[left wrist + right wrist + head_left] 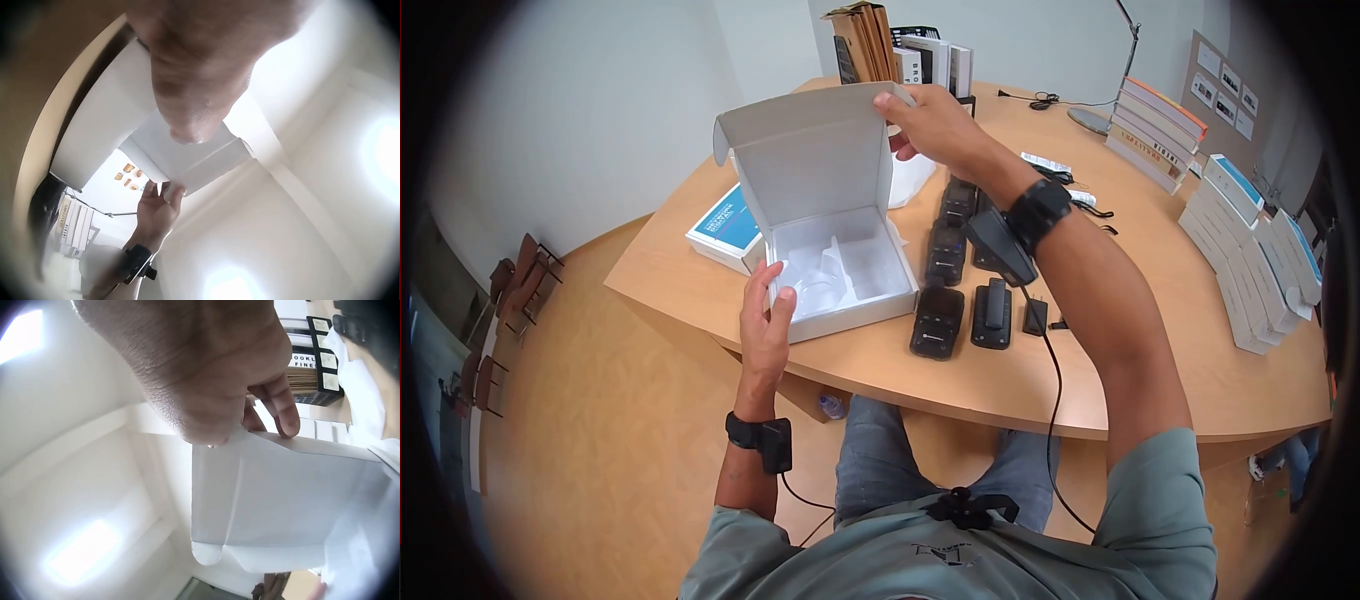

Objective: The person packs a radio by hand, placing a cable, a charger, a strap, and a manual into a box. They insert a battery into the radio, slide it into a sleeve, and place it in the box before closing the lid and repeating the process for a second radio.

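Observation:
A white cardboard box [855, 316] stands on the table with its lid [810, 165] raised. Inside lies a clear plastic insert [815, 280] beside a white divider. My right hand [940, 125] pinches the lid's upper right corner between thumb and fingers, which the right wrist view also shows. At the box's near left corner, my left hand [765, 325] holds the side wall, thumb at the rim and fingers along the outside. In the left wrist view, the palm hides that hold.
Several black handheld devices [937, 322] line up right of the box, near a black charger plug [1035, 317]. Behind the box's left side lies a blue-and-white box [728, 228]. Stacked white boxes [1235, 260] and books [1155, 140] stand at the right.

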The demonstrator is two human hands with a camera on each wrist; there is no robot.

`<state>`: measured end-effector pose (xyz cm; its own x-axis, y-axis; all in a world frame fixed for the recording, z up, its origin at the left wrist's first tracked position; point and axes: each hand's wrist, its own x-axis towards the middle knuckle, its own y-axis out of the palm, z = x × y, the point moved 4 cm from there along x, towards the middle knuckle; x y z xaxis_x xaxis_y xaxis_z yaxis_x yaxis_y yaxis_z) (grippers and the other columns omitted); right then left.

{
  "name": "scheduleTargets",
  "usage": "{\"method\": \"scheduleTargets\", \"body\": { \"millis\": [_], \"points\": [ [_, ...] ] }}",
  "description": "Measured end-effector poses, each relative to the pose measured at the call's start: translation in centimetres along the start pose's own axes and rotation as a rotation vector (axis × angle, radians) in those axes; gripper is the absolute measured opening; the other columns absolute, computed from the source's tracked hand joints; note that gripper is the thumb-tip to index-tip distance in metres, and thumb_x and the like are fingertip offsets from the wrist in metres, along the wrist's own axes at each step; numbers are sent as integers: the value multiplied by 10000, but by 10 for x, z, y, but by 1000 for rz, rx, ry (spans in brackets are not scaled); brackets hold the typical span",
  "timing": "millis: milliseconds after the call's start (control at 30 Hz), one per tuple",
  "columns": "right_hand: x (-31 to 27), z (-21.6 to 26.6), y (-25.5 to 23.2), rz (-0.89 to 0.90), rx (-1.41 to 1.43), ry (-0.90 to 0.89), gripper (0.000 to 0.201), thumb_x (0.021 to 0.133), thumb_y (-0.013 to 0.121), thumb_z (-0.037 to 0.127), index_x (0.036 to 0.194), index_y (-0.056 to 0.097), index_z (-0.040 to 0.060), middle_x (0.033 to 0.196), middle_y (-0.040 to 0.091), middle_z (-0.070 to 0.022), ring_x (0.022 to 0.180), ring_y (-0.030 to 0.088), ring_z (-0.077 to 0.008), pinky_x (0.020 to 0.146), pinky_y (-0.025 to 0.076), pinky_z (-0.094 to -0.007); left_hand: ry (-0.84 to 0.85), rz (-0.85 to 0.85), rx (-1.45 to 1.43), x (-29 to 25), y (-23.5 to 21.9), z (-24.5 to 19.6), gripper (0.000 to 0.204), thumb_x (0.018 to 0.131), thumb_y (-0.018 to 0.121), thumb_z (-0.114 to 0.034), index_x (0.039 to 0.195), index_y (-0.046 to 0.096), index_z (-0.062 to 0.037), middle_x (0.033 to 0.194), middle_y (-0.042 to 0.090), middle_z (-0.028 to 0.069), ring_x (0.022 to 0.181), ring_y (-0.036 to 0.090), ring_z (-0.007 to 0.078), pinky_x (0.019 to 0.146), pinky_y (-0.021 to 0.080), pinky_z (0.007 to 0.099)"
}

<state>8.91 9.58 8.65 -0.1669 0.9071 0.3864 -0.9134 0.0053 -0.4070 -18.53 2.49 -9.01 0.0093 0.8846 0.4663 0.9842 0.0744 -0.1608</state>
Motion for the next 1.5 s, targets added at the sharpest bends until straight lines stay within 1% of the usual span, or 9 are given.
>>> {"method": "scheduleTargets", "body": {
  "millis": [233,400,533,700,833,1000,1133,1300,1500],
  "points": [
    [37,-30,8,-40,107,35,445,1046,515,376,1073,661,-44,1045,677,-126,823,664,-192,731,571,-314,-126,-86,-26,17,-25,12,452,1019,584,-300,1307,565,48,1255,589,152,1091,577,183,926,483,333],
    [53,-44,21,-5,137,43,429,1023,537,334,1087,637,-78,945,672,-140,782,673,-210,723,554,-322,379,-224,385,63,-37,-23,413,999,614,-304,1303,636,-25,1434,508,188,1134,563,176,910,470,302],
    [50,-59,21,58,151,137,391,1045,519,311,1088,655,-53,1004,688,-120,900,686,-208,801,581,-313,167,34,246,102,-26,-26,481,1015,580,-286,1439,542,-63,1536,434,181,1391,425,262,1112,363,346],
    [-18,-44,-21,142,-55,155,355,1025,558,271,1164,639,-46,994,683,-95,920,691,-200,804,584,-299,171,158,161,110,-17,-23,515,1027,548,-304,1467,498,-40,1489,507,107,1384,420,199,1151,301,336],
    [-105,-44,-99,91,-180,124,246,1004,594,154,1140,665,-38,896,686,-47,798,641,-96,697,549,-240,163,119,88,116,-11,-1,517,1040,528,-282,1494,459,-44,1512,478,116,1386,409,196,1155,287,325],
    [-203,-66,-164,79,-454,400,164,938,659,85,1048,708,-27,810,673,-17,756,611,-77,661,513,-239,132,73,-66,121,-6,17,499,1069,467,-262,1518,417,-51,1533,445,111,1375,425,197,1142,323,333],
    [-249,-78,-152,107,-579,306,186,830,691,108,952,702,-31,826,694,-115,749,650,-228,723,521,-339,108,73,-126,122,-12,22,478,1107,382,-264,1541,380,-64,1541,427,96,1315,489,186,1088,414,342],
    [-268,-82,-126,294,-931,244,334,768,746,115,1065,677,-22,1005,683,-187,930,632,-378,860,514,-431,118,37,-128,121,-15,30,448,1097,411,-198,1528,411,-74,1519,448,97,1304,483,179,1095,399,327],
    [-277,-86,-126,288,-865,448,306,797,643,61,1089,648,-28,1055,658,-206,970,614,-405,862,505,-439,122,41,87,129,-24,47,442,1068,451,-118,1504,446,-50,1380,543,60,1103,514,93,961,420,240]
  ]
}}
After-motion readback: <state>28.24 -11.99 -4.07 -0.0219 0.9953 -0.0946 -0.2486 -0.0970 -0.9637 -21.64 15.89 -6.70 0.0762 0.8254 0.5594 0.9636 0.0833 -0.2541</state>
